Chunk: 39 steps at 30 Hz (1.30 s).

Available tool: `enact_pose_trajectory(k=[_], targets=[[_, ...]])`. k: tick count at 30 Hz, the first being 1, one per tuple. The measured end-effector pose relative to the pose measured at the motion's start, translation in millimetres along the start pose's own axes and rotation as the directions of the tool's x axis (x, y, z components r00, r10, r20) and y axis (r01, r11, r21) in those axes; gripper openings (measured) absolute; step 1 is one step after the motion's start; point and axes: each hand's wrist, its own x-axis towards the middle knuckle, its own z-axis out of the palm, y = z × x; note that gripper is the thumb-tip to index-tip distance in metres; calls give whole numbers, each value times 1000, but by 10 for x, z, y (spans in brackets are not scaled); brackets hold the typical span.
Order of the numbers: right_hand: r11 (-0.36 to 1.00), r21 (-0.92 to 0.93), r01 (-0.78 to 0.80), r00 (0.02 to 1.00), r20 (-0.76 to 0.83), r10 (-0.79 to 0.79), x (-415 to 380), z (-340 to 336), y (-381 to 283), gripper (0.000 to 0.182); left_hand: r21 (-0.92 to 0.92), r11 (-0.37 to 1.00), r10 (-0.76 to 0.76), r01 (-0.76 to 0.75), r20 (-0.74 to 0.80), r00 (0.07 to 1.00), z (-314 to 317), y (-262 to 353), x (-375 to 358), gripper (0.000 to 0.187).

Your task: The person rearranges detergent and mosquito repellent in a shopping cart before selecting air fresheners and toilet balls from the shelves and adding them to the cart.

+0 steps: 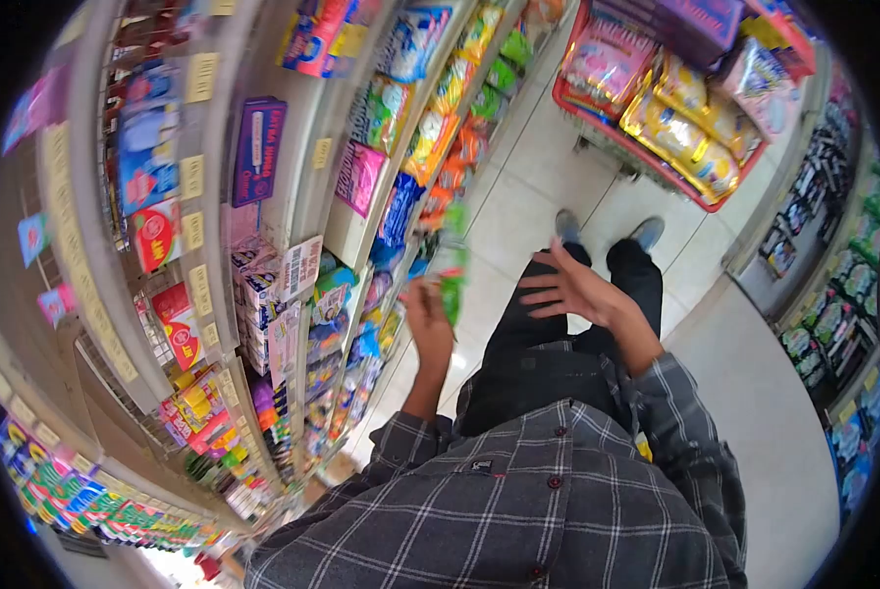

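My left hand (428, 316) is closed on a green packet (452, 263), beside the lower shelves at the left. Motion blurs the packet, and I cannot read its label. In front of my thighs, my right hand (585, 293) is spread open with nothing in it. Close to the green packet, orange packets (452, 177) and a dark blue packet (399, 208) stand on the shelf. A pink packet (359, 179) sits on the shelf above them.
A red-rimmed basket (644, 160) with yellow, pink and purple packages stands ahead on the tiled floor (506, 218). Tall shelves with price tags (201, 77) run along the left. More racks of packets (815, 339) line the right, beside a pale curved surface (754, 393).
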Motion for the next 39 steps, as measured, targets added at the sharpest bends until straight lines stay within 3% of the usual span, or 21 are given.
enact_pose_trajectory(k=[1, 2, 3, 6, 9, 10, 13, 14, 16, 19, 21, 22, 24, 25, 26, 30, 31, 33, 37, 38, 39], targets=[[992, 123, -28, 991, 130, 11, 120, 57, -151, 71, -49, 997, 60, -53, 165, 984, 212, 59, 0, 15], [969, 238, -67, 965, 261, 2, 181, 53, -297, 63, 5, 957, 279, -290, 254, 926, 454, 55, 53, 15], [992, 36, 121, 973, 195, -126, -74, 542, -493, 53, 31, 784, 596, -620, 241, 766, 245, 389, 61, 15], [906, -96, 411, 895, -144, -422, -495, 815, -434, 20, -136, 812, 551, -567, 497, 670, 90, 894, -59, 24], [712, -167, 682, 708, -93, -700, -1056, 1106, -616, 36, -655, 690, 581, -308, 247, 775, 266, 981, 131, 46], [646, -252, 720, 646, -97, -757, -1369, 1315, -684, 40, -802, 589, 388, 100, 389, 835, 282, 1232, 126, 66], [560, -297, 773, 589, 9, -808, -1814, 1399, -816, 43, -717, 429, 463, 549, 697, 548, 351, 1754, 266, 75], [531, -360, 767, 571, 7, -821, -1927, 1419, -858, 42, -772, 344, 442, 535, 636, 633, 408, 1961, 217, 65], [480, -480, 734, 552, 11, -834, -2131, 1414, -936, 43, -780, 499, 383, 378, 589, 711, 639, 2204, 344, 52], [103, -960, 260, 323, -14, -946, -2045, 779, -1165, 45, -763, 641, 424, 84, 443, 790, 956, 2487, 438, 34], [125, -944, 305, 206, -62, -977, -2014, 559, -1225, 45, -684, 724, 486, -95, 407, 773, 1245, 2545, 608, 38], [128, -945, 300, 172, -78, -982, -2047, 503, -1275, 44, -574, 723, 594, -384, 233, 770, 1353, 2657, 638, 33], [113, -940, 323, 90, -88, -992, -2166, 460, -1487, 40, -240, 779, 622, -580, 169, 765, 1492, 2968, 750, 32], [123, -955, 269, 91, -102, -991, -2252, 468, -1615, 40, -42, 775, 629, -631, 148, 763, 1531, 3088, 778, 32], [132, -967, 219, 94, -113, -989, -2350, 483, -1781, 39, -149, 731, 679, -666, 51, 733, 1659, 3226, 822, 31], [8, -992, 124, -7, -9, -1000, -2714, 448, -2732, 37, -45, 704, 710, -709, 50, 702, 1995, 4081, 1352, 30], [-20, -996, 85, -15, 19, -1000, -2801, 437, -2997, 37, -177, 630, 771, -756, 20, 637, 2111, 4325, 1567, 31], [-43, -936, 348, -64, 22, -998, -2846, 340, -3588, 41, -244, 536, 834, -808, 7, 551, 2353, 4865, 1950, 32], [75, -872, 484, -10, -91, -996, -2925, 28, -4713, 39, -110, 552, 828, -826, 182, 530, 3079, 5579, 3010, 34], [186, -864, 467, 57, -180, -982, -2836, -187, -4988, 38, -88, 560, 818, -824, 217, 533, 3222, 5702, 3148, 34], [331, -745, 580, 166, -290, -943, -2952, -160, -5094, 36, -64, 566, 806, -822, 253, 535, 3349, 5826, 3261, 34]])
